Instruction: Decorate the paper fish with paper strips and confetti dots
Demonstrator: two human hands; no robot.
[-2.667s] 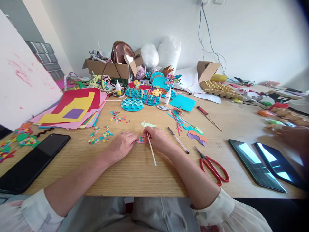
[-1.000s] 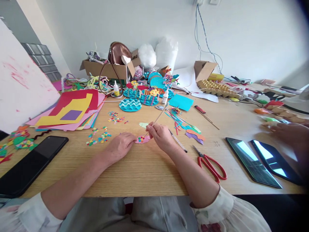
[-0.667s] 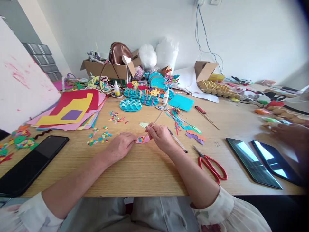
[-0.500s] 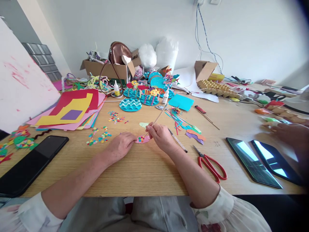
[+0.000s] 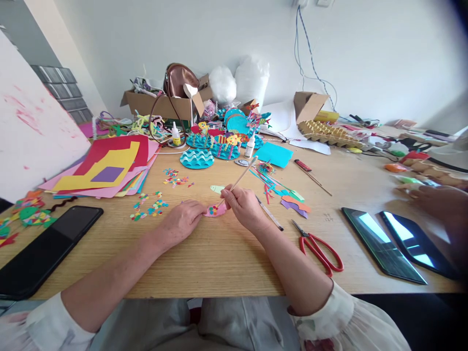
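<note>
A pink paper fish [image 5: 215, 210] dotted with coloured bits lies on the wooden table [image 5: 226, 253] between my hands. My left hand [image 5: 182, 221] rests on the table with its fingers curled, the fingertips pressing the fish's left edge. My right hand [image 5: 244, 207] pinches a thin wooden stick [image 5: 239, 179] like a pen. The stick's lower tip touches the fish and its upper end points away to the right. A pale green paper fish [image 5: 218, 188] lies just beyond.
Coloured confetti bits [image 5: 151, 204] and a paper stack [image 5: 106, 168] lie left, a black phone [image 5: 44, 251] nearer. Red scissors [image 5: 319, 246], a pencil [image 5: 269, 213] and two tablets [image 5: 398, 243] lie right. Blue wave crafts [image 5: 197, 158] and glue bottles [image 5: 250, 145] stand behind. Another person's hand [image 5: 438, 202] is far right.
Over 2.7 s my right hand turned the stick so its long end points up and away instead of towards me. In the last second nothing has visibly moved.
</note>
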